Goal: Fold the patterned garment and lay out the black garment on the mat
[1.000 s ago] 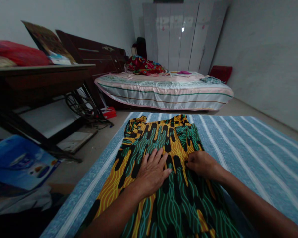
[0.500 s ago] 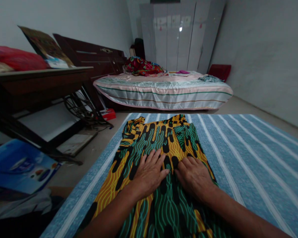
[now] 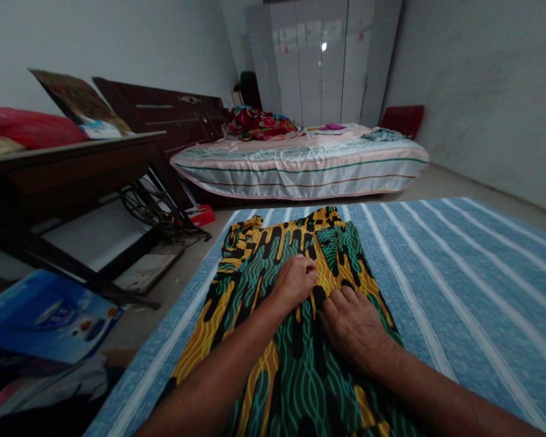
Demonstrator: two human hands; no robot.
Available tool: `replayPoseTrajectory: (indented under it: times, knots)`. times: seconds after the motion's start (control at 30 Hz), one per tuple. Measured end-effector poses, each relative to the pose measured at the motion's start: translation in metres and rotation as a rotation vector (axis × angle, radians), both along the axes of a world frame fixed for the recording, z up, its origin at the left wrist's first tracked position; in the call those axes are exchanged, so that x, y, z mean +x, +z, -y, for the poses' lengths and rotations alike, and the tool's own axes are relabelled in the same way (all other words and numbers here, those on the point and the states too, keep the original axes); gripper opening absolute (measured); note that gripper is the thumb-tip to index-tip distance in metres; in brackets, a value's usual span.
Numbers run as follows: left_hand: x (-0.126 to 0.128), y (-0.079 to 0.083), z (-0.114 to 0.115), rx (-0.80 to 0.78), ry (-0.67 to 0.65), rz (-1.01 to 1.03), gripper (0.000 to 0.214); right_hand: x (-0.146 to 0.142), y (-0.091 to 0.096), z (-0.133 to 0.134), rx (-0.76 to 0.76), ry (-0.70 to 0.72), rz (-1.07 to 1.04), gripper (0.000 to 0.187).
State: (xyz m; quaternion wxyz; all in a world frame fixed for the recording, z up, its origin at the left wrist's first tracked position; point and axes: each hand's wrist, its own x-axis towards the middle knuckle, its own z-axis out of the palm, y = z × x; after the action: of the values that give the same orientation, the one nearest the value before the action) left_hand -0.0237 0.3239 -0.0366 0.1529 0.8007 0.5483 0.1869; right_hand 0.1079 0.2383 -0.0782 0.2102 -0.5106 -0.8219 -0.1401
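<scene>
A garment [image 3: 300,352] printed in green, yellow and black lies spread lengthwise on a blue, white-striped bed cover. Over its upper middle, my left hand [image 3: 296,280] is closed, its fingers curled in and its thumb side up. Whether cloth is pinched in it cannot be seen. My right hand [image 3: 357,325] rests on the garment just right of the centre, with fingers bent and drawn together on the cloth. Its fingertips are partly hidden. The two hands are close but apart. Slight creases run through the cloth around the left hand.
The striped bed cover [image 3: 459,291] extends to the right. A second bed [image 3: 300,173] with a red flowered quilt [image 3: 264,124] stands behind, before a pale wardrobe [image 3: 321,67]. A treadle sewing table [image 3: 73,164] and a blue box [image 3: 50,318] are on the left.
My left hand lay flat with fingers spread; it has moved forward and right, and its fingers have curled closed. My right hand stays in nearly the same place. The view has shifted slightly.
</scene>
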Motion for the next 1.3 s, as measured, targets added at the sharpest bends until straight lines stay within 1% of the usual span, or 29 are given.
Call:
replayPoseTrajectory:
  times: [0.13, 0.23, 0.4, 0.57, 0.73, 0.87, 1.03, 1.13, 1.23, 1.3]
  knots:
    - [-0.001, -0.016, -0.004, -0.002, 0.014, 0.080, 0.013, -0.001, 0.000, 0.000, 0.002, -0.005, 0.004, 0.014]
    - [-0.002, -0.020, -0.002, 0.015, 0.022, 0.093, 0.015, -0.001, 0.000, 0.000, -0.006, -0.006, 0.004, 0.014]
    - [0.000, -0.020, -0.001, 0.036, 0.012, 0.075, 0.017, -0.001, 0.001, 0.000, -0.009, -0.007, 0.003, 0.015]
    - [0.003, -0.020, -0.001, 0.056, 0.030, 0.000, 0.020, -0.001, 0.001, 0.000, -0.017, -0.016, 0.005, 0.016]
    - [0.008, -0.017, 0.001, 0.066, 0.031, -0.101, 0.025, -0.001, 0.000, 0.000, -0.020, -0.018, 0.005, 0.014]
    - [0.010, -0.015, 0.001, 0.081, 0.031, -0.106, 0.025, -0.001, 0.000, 0.000, -0.019, -0.021, 0.011, 0.016]
    - [0.010, -0.016, -0.006, 0.043, 0.092, -0.044, 0.025, -0.001, 0.001, 0.000, -0.043, -0.020, 0.004, 0.014]
    - [0.008, -0.017, -0.012, 0.008, 0.099, 0.045, 0.022, -0.001, 0.001, 0.000, -0.056, -0.016, 0.011, 0.015]
    - [-0.001, -0.013, -0.017, -0.021, 0.097, 0.179, 0.021, -0.001, 0.001, -0.001, -0.057, -0.016, 0.018, 0.016]
    - [-0.013, -0.008, -0.020, -0.026, 0.126, 0.258, 0.020, -0.001, 0.001, 0.000, -0.060, -0.018, 0.020, 0.016]
